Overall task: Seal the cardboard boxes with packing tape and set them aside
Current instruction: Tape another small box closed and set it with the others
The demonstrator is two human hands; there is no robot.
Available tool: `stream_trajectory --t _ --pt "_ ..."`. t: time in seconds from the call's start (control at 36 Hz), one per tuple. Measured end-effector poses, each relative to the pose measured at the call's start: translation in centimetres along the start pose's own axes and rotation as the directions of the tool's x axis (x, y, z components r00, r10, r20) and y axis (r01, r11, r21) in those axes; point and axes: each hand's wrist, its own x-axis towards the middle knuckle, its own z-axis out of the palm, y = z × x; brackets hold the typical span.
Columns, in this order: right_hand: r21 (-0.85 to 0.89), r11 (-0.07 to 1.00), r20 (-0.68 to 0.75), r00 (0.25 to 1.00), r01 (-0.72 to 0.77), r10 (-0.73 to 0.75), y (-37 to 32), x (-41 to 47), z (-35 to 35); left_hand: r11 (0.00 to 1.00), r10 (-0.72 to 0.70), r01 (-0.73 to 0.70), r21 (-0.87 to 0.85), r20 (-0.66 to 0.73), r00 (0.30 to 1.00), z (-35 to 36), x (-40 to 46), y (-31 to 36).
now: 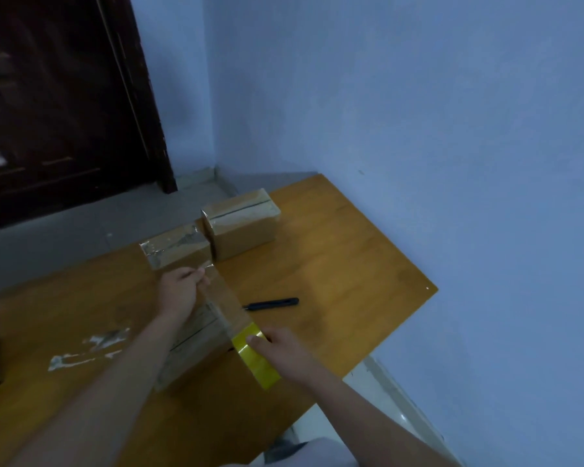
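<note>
Nearest, at the lower centre of the frame, the right hand (285,352) grasps the yellow tape roll (255,360), the thumb lying on its outer face. From the roll a clear strip of tape (226,303) runs up and to the left to the left hand (179,291), which pinches the free end between its fingertips. Under this strip, in the centre of the frame, stands the box (191,345) now being sealed; the left forearm covers part of it, so I cannot tell if the tape already touches the top.

I judge the tape to be thin, light and very sticky: it will fold on itself if it goes slack, so it is best held only at the end and kept tight. The box looks light and rather stiff, with flaps that may give under pressure; taking it by the two side walls seems safest.

Further right lies a dark cutter (272,303) on the wooden table (351,281). At the lower left are scraps of tape (88,350). Beyond, in the upper centre, two taped boxes (241,227) stand touching each other.
</note>
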Motion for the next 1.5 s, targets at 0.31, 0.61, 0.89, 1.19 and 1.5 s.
stream_trajectory --t 0.31,0.61,0.89,1.19,1.5 --pt "0.099 0.994 -0.015 0.999 0.052 -0.051 1.2 -0.5 -0.8 0.993 -0.070 0.070 -0.097 0.013 0.997 -0.1 -1.6 1.9" --pt "0.094 0.990 -0.071 0.993 0.101 -0.095 0.2 0.1 -1.2 1.000 -0.028 0.029 -0.007 0.064 0.998 -1.0 0.1 2.9" --pt "0.022 0.987 -0.074 0.985 0.160 -0.158 -0.4 0.3 -1.9 0.992 -0.091 0.097 -0.077 0.082 0.993 -1.9 0.1 3.7" --pt "-0.003 0.993 0.010 0.993 0.121 -0.121 0.4 -0.3 -1.2 0.984 -0.116 0.126 -0.127 0.086 0.990 -1.8 -0.8 2.1" --pt "0.025 0.999 0.073 0.997 0.032 -0.034 1.1 -0.9 -0.2 0.882 0.170 -0.147 0.447 -0.011 0.985 -1.5 -2.1 -0.2"
